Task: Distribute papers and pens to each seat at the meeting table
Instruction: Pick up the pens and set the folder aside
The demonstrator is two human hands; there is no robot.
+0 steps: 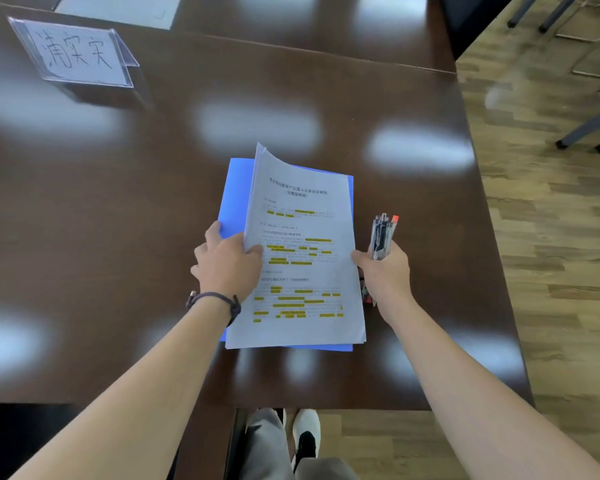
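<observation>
- Your left hand (227,259) pinched the left edge of the printed paper stack (302,258), thumb on the top sheet, far corner curling up.
- Stack lay on a blue folder (234,188) near the table (153,202) edge.
- Your right hand (385,271) gripped a bundle of pens (381,237) and touched the stack's right edge.
- Progress: this seat had no paper or pen yet. The seat by the name card (80,53) showed neither; one sheet (118,8) lay at the far edge.

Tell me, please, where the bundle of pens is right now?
In the head view, the pens stand upright in the right hand, just right of the paper stack, above the table.
</observation>
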